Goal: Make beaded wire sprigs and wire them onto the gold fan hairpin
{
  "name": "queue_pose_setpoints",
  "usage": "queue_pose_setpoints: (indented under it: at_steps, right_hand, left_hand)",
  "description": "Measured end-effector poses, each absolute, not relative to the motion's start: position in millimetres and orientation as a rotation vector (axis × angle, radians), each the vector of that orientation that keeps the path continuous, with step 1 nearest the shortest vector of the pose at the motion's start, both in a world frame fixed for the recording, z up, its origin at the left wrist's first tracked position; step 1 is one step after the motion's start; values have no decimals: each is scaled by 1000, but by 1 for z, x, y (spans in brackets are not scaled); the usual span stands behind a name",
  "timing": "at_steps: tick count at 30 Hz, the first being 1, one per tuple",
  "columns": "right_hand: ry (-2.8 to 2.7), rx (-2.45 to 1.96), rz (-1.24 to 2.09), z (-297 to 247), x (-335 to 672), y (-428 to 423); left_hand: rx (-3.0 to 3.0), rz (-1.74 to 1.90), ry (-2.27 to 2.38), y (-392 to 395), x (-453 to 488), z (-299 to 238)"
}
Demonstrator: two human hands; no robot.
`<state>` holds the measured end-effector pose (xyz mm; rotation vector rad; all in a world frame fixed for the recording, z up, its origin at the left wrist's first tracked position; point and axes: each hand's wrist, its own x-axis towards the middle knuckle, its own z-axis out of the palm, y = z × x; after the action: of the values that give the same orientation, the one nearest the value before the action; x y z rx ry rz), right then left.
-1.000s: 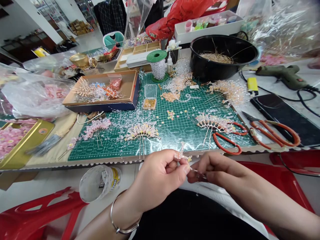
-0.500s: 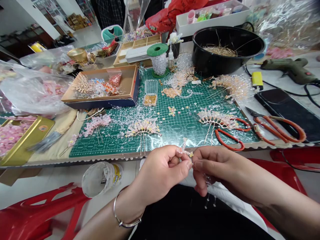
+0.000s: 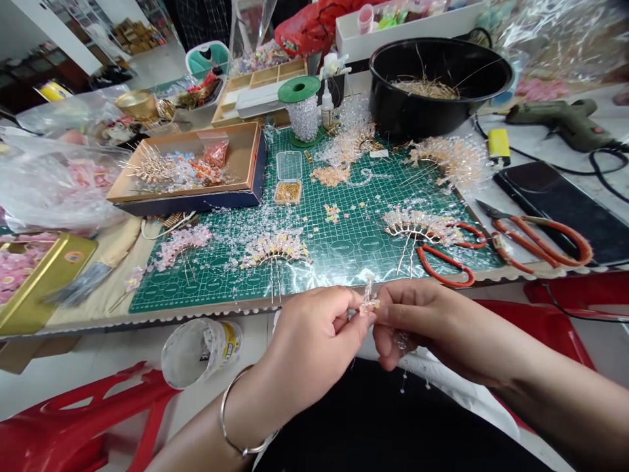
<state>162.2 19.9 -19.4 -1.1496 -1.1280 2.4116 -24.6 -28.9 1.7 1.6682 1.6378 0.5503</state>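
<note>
Both my hands meet just below the table's front edge, above my lap. My left hand (image 3: 309, 341), a silver bangle on its wrist, pinches a small beaded wire sprig (image 3: 368, 300) with pale pink and clear beads. My right hand (image 3: 417, 321) is closed on the same sprig from the other side, and thin beaded strands hang down under its fingers. Straight ahead on the green cutting mat (image 3: 344, 249) lie finished beaded hair combs (image 3: 275, 249), one pink comb (image 3: 181, 239) at the left and another (image 3: 417, 226) at the right.
Red-handled pliers (image 3: 445, 262) and scissors (image 3: 535, 239) lie at the mat's right, beside a black phone (image 3: 565, 210) and green glue gun (image 3: 565, 121). A black pot (image 3: 437, 82), a brown box (image 3: 191, 174), a gold tin (image 3: 44, 275) and plastic bags ring the mat. A plastic cup (image 3: 199, 351) sits below left.
My right hand has closed in against my left and rolled its fingers over the sprig; beaded strands now dangle below it. The view has shifted slightly.
</note>
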Motion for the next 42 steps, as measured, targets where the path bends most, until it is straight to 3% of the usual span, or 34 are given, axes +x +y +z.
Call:
queue_pose_setpoints:
  at_steps: [18,26,34,38,42]
  right_hand:
    - [-1242,-1089,2405,-26,166,18]
    - [-1492,-1111,2211,-22,167,18]
    - [-1971,-1229,1361,-25,159,2]
    - [-2259,-1003,765,-25,160,-4]
    - [-2396,-744,458,-27,170,0]
  left_hand:
    - [2092,596,1548,-31,-20,-8]
    - [1622,619,1462,-28,-22,-6]
    - [1143,735,1390,-24,-18,-15]
    - [1029,762,1262,-25,-20,-13]
    - [937,740,1169,-26,-26,-13]
